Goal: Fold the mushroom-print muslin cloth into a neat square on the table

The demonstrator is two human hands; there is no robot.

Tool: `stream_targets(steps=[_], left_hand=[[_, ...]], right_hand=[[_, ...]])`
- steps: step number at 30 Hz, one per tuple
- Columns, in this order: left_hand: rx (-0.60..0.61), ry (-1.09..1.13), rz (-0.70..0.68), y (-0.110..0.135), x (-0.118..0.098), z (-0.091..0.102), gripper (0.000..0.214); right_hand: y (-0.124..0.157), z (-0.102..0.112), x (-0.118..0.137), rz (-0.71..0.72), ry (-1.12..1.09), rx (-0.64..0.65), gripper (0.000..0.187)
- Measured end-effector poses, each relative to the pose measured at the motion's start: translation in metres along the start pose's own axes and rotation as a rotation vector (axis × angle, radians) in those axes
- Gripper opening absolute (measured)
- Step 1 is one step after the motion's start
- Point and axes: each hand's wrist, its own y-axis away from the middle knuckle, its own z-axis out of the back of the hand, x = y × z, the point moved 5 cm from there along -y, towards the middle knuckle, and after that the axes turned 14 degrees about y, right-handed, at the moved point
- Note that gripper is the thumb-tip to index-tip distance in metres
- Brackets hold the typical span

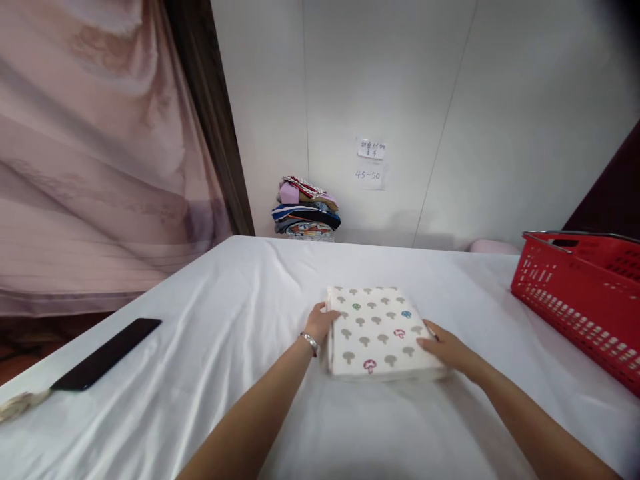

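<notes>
A folded white cloth printed with small mushrooms [377, 330] lies on the white sheet of the table [240, 373]. My left hand [320, 322], a bracelet at its wrist, grips the cloth's left edge with the fingers curled against it. My right hand [443, 347] holds the right edge, with its fingers tucked at the side of the fold. Both arms reach forward from the bottom of the view.
A red plastic basket [575, 293] stands at the right. A black phone [107, 353] lies at the left near the table edge. A stack of folded clothes [306, 210] sits against the back wall under paper notes [371, 160]. A pink curtain [90, 153] hangs left.
</notes>
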Motion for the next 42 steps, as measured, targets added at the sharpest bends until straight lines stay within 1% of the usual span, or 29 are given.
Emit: stream_targets(steps=[3, 5, 7, 9, 11, 12, 15, 19, 22, 25, 29, 32, 35, 38, 42], left_hand=[[0.008, -0.079, -0.022, -0.003, -0.002, 0.016, 0.055], [-0.003, -0.136, -0.042, 0.001, -0.003, 0.022, 0.055], [-0.037, -0.237, -0.120, 0.009, -0.007, 0.024, 0.049], [-0.088, -0.374, -0.230, 0.021, -0.013, 0.023, 0.040], [-0.129, -0.487, -0.310, 0.032, -0.017, 0.022, 0.034], [-0.135, -0.513, -0.323, 0.037, -0.017, 0.022, 0.031], [-0.119, -0.537, -0.340, 0.046, -0.011, 0.022, 0.026], [-0.107, -0.544, -0.348, 0.048, -0.002, 0.023, 0.022], [-0.091, -0.570, -0.383, 0.049, -0.001, 0.021, 0.020], [-0.080, -0.615, -0.450, 0.052, -0.004, 0.019, 0.017], [-0.072, -0.646, -0.529, 0.056, -0.005, 0.019, 0.019], [-0.057, -0.642, -0.555, 0.057, -0.005, 0.019, 0.023], [-0.033, -0.630, -0.548, 0.057, -0.004, 0.018, 0.025], [-0.008, -0.615, -0.530, 0.056, -0.003, 0.017, 0.025], [0.001, -0.599, -0.529, 0.056, -0.002, 0.016, 0.021]], right_hand=[[0.030, -0.014, -0.002, 0.003, 0.007, 0.088, 0.078], [0.040, -0.017, -0.003, 0.004, 0.068, 0.123, 0.075], [0.041, -0.014, 0.000, 0.011, 0.167, 0.108, 0.070], [0.035, -0.008, 0.006, 0.041, 0.255, 0.028, 0.066], [0.028, -0.004, 0.018, 0.105, 0.296, -0.050, 0.061], [0.024, -0.004, 0.026, 0.145, 0.302, -0.067, 0.059], [0.015, -0.013, 0.051, 0.245, 0.304, -0.044, 0.052], [0.004, -0.028, 0.093, 0.383, 0.297, -0.008, 0.046], [-0.013, -0.040, 0.126, 0.473, 0.292, 0.020, 0.043], [-0.043, -0.054, 0.156, 0.544, 0.303, -0.019, 0.042], [-0.091, -0.074, 0.181, 0.537, 0.329, -0.085, 0.041], [-0.118, -0.089, 0.193, 0.518, 0.325, -0.083, 0.035], [-0.132, -0.097, 0.200, 0.516, 0.314, -0.065, 0.030], [-0.138, -0.101, 0.203, 0.513, 0.297, -0.063, 0.034], [-0.141, -0.101, 0.205, 0.479, 0.273, -0.098, 0.046]])
